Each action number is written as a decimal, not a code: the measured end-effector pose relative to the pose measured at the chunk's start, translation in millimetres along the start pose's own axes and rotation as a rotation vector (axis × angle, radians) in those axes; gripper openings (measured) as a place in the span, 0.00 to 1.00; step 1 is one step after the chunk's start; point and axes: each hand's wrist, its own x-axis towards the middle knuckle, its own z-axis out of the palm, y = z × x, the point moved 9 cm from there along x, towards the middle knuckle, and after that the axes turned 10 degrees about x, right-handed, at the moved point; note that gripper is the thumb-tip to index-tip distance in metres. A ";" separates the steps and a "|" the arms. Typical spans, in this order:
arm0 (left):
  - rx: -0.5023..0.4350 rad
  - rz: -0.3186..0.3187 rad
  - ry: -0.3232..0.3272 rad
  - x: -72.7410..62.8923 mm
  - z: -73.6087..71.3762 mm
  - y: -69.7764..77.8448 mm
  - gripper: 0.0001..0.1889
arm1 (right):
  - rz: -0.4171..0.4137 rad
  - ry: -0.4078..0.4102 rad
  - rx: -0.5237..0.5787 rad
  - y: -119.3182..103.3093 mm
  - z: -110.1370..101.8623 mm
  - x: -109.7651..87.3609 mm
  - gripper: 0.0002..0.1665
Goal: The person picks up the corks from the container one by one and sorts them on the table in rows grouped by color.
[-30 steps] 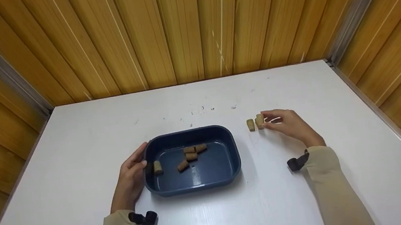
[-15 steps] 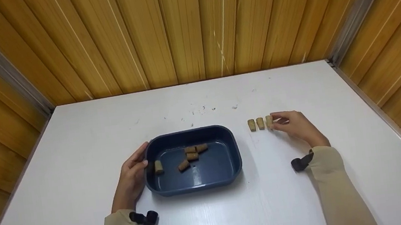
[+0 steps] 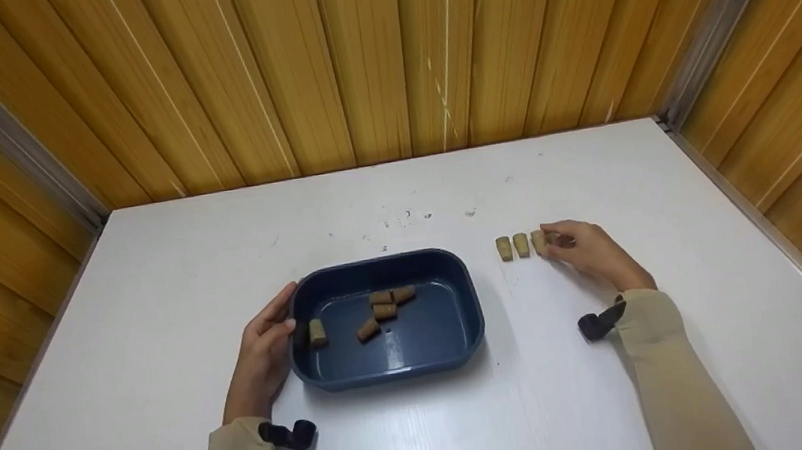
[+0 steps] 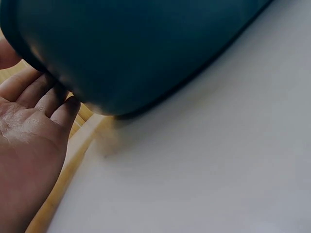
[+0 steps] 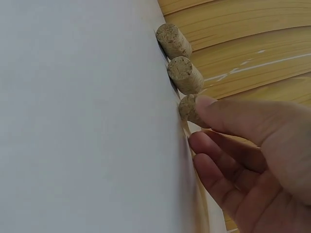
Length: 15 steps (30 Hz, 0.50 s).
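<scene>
My left hand (image 3: 263, 350) grips the left end of a dark blue plastic tray (image 3: 395, 373), thumb on the rim and fingers against the outer wall (image 4: 136, 53). Inside the tray, a pale cork stopper (image 3: 317, 332) lies near the left end, and several browner cork stoppers (image 3: 384, 311) are grouped around the middle. To the tray's right, two pale cork stoppers (image 3: 504, 249) (image 3: 521, 245) lie side by side on the table. My right hand (image 3: 589, 249) pinches a third cork stopper (image 5: 188, 108) at the right end of that row; the thumb partly covers it.
A white table (image 3: 185, 249) bears small dark marks (image 3: 407, 214) behind the tray. Yellow wood-look panels (image 3: 367, 63) wall in its back and sides. Each wrist carries a black camera mount (image 3: 597, 325).
My right hand has moved slightly right with its cork stopper, from in front of the second one to the row's right end. Over the last half second little differs. The left hand and tray stay put.
</scene>
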 end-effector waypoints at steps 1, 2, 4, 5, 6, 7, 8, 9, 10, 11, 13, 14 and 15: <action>0.002 0.002 0.000 0.1 0.0 0.1 0.31 | -0.004 -0.001 -0.005 -0.1 0.3 0.2 0.29; 0.004 0.004 0.000 0.2 0.0 0.3 0.31 | -0.007 -0.003 -0.009 -0.2 0.6 0.2 0.30; 0.001 0.005 0.001 0.3 -0.3 0.2 0.31 | -0.012 -0.007 -0.016 -0.3 1.3 0.3 0.30; -0.002 0.006 0.004 0.4 -0.6 0.2 0.31 | -0.013 -0.009 -0.019 -0.4 1.7 0.2 0.30; 0.001 0.009 0.003 0.4 -0.7 0.4 0.31 | -0.013 -0.011 -0.021 -0.4 2.1 0.2 0.30; 0.001 0.010 0.005 0.5 -1.1 0.3 0.31 | -0.012 -0.011 -0.023 -0.4 2.2 0.1 0.31; 0.001 0.014 0.002 0.5 -1.2 0.5 0.31 | -0.010 -0.011 -0.024 -0.3 2.4 0.0 0.31; -0.001 0.016 0.002 0.6 -1.4 0.5 0.31 | -0.009 -0.011 -0.023 -0.2 2.5 0.0 0.31; -0.003 0.019 0.000 0.7 -1.4 0.6 0.31 | -0.008 -0.011 -0.024 -0.1 2.6 -0.1 0.31; -0.004 0.022 -0.002 0.8 -1.4 0.8 0.31 | -0.008 -0.009 -0.023 -0.2 2.7 -0.2 0.31; -0.005 0.028 -0.009 1.2 -1.2 1.1 0.31 | -0.005 -0.006 -0.019 -0.1 2.6 -0.5 0.31; -0.003 0.031 -0.014 1.3 -0.8 1.4 0.31 | -0.003 -0.006 -0.017 0.0 2.8 -0.9 0.31; -0.004 0.034 -0.015 1.4 -0.8 1.6 0.31 | -0.001 -0.004 -0.014 -0.1 2.9 -1.2 0.32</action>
